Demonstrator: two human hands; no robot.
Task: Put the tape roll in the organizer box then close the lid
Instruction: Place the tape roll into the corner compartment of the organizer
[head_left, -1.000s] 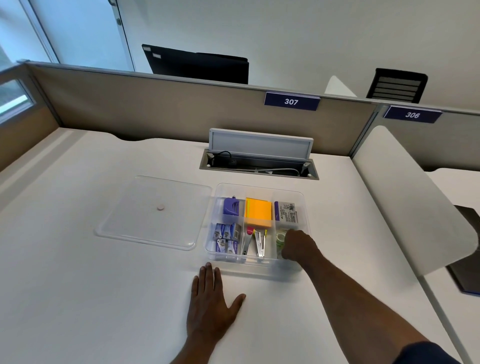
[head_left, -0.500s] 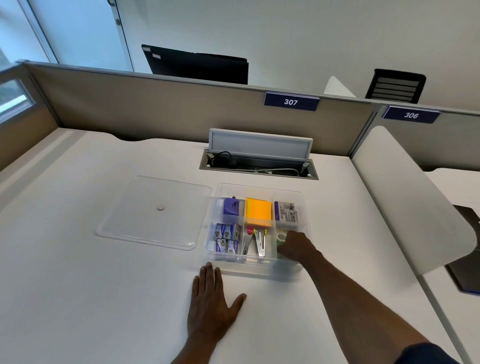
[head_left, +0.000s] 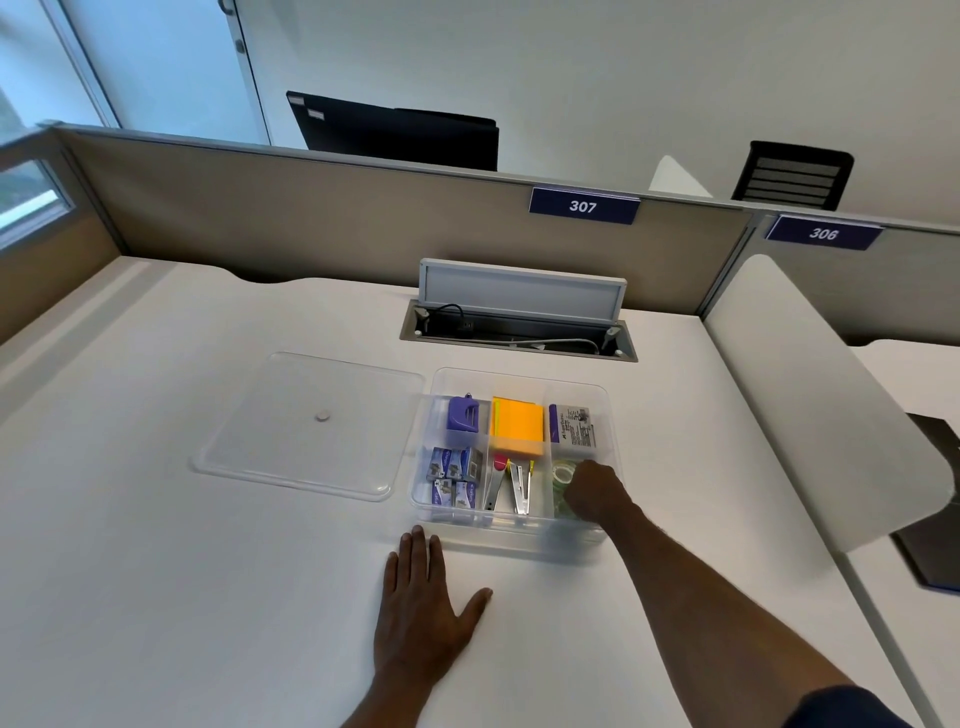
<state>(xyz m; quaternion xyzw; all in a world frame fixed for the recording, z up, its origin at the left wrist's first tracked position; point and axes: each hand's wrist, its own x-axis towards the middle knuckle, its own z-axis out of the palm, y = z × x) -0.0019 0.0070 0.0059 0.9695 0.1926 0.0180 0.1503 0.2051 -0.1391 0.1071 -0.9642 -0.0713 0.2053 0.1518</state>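
A clear organizer box (head_left: 519, 382) with several compartments stands open on the white desk. A greenish clear tape roll (head_left: 561, 475) lies in its near right compartment. My right hand (head_left: 595, 496) reaches into that compartment with its fingers down on the roll and hides part of it; whether it still grips the roll is unclear. My left hand (head_left: 423, 605) rests flat on the desk in front of the box, fingers spread, holding nothing. The clear lid (head_left: 311, 426) lies flat on the desk to the left of the box, touching its left side.
The other compartments hold a purple sharpener, orange sticky notes (head_left: 517, 426), a staple box, small purple boxes and clips. An open cable tray (head_left: 519, 332) sits behind the box. A white divider panel (head_left: 821, 395) rises at the right. A beige partition closes the back.
My right hand has sunk a little deeper into the near right compartment, and more of the tape roll shows at its left. The left hand and the lid have not moved.
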